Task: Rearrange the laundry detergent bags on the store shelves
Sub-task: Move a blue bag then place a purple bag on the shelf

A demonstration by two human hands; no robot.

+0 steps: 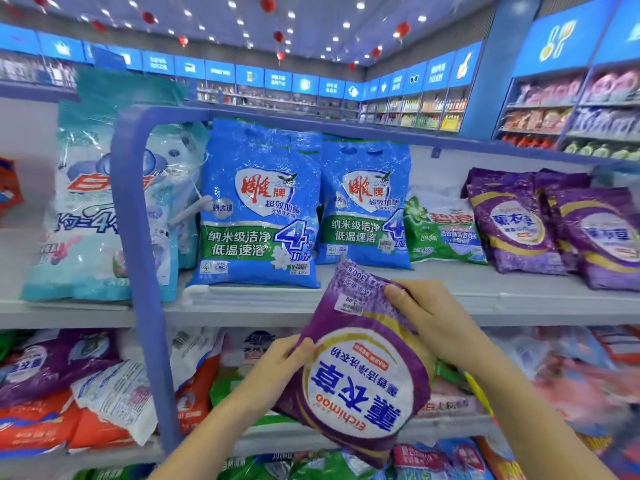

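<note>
I hold a purple lavender detergent bag [360, 372] upside down in front of the shelves. My left hand [277, 368] grips its left edge, thumb on the front. At the upper right corner, my right hand [429, 320] pinches the bag near the price sticker. On the upper shelf [450, 296] behind it stand two blue detergent bags [259, 209] [367, 206]. A green and white bag [443, 233] lies beside them, and two matching purple bags [512, 223] [602, 237] stand at the right.
A blue shelf post [138, 237] rises at the left, with pale teal bags [86, 209] standing beside it. The lower shelf [311, 438] is packed with mixed purple, orange, white and pink bags. More stocked shelves line the back wall and right side.
</note>
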